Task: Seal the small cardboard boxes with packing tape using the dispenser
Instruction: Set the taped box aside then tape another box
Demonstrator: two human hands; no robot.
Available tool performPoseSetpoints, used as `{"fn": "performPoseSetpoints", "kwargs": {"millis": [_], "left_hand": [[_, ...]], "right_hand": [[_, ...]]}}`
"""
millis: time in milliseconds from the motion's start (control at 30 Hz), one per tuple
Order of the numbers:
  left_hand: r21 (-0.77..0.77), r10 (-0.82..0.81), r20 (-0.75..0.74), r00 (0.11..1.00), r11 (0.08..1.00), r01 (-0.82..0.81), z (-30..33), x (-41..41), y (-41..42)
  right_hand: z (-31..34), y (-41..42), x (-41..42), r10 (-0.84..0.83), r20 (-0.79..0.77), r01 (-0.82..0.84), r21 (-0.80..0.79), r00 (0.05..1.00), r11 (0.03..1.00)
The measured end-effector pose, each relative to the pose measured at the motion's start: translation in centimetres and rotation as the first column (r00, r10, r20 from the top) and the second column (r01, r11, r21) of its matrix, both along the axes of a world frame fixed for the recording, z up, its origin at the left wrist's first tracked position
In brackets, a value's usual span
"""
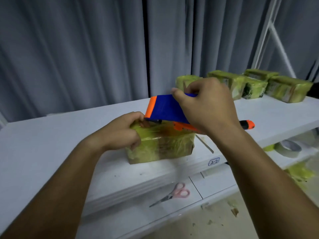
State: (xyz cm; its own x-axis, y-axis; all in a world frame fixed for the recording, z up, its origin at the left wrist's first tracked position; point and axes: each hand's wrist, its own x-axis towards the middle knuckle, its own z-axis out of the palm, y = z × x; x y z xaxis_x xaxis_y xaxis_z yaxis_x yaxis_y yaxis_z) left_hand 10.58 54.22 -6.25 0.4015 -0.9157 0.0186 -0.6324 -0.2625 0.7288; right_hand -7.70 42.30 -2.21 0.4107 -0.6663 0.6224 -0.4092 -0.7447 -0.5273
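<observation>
Pink-handled scissors point(172, 194) are lying on a lower white ledge nearest the viewer, untouched. Just beyond, on the white table point(51, 135), a small cardboard box point(160, 147) already wrapped in yellowish tape is being worked on. It is being steadied by the left hand point(120, 131), whose fingers are curled round the box's upper left corner and are pressing on its top edge. The blue and orange tape dispenser point(165, 109) is being held over the box top by the right hand point(205, 107); the fingers are wrapped over the dispenser's top and the thumb is being pressed on the blue side plate. The dispenser's orange front edge is sitting right by the left fingertips, at the box's left top edge. Its handle point(247, 124) is sticking out to the right behind the wrist.

Step judged: a tape strip is being started or finished at the left edge of the top; which cannot be told, as the tape itself is barely visible. Next move probably calls for the dispenser being drawn across the top while the box is being kept from sliding, with firm downward pressure.

Further right, a tape roll point(288, 149) is resting on a lower shelf. At the table's far end, several wrapped boxes point(259, 85) are being kept in a cluster, before grey curtains point(86, 49).
</observation>
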Motion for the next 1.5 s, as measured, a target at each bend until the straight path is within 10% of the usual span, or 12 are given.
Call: {"fn": "performPoseSetpoints", "kwargs": {"millis": [733, 1500], "left_hand": [[-0.268, 0.243, -0.159, 0.957, 0.922, -0.279, 0.2, -2.9, 1.4], [-0.248, 0.178, -0.114, 0.977, 0.948, -0.201, -1.0, -2.0, 1.3]], "right_hand": [[1.2, 0.7, -2.6, 0.092, 0.072, -0.106, 0.228, 0.993, 0.968], [0.2, 0.3, -2.7, 0.162, 0.122, -0.195, 0.359, 0.979, 0.912]]}}
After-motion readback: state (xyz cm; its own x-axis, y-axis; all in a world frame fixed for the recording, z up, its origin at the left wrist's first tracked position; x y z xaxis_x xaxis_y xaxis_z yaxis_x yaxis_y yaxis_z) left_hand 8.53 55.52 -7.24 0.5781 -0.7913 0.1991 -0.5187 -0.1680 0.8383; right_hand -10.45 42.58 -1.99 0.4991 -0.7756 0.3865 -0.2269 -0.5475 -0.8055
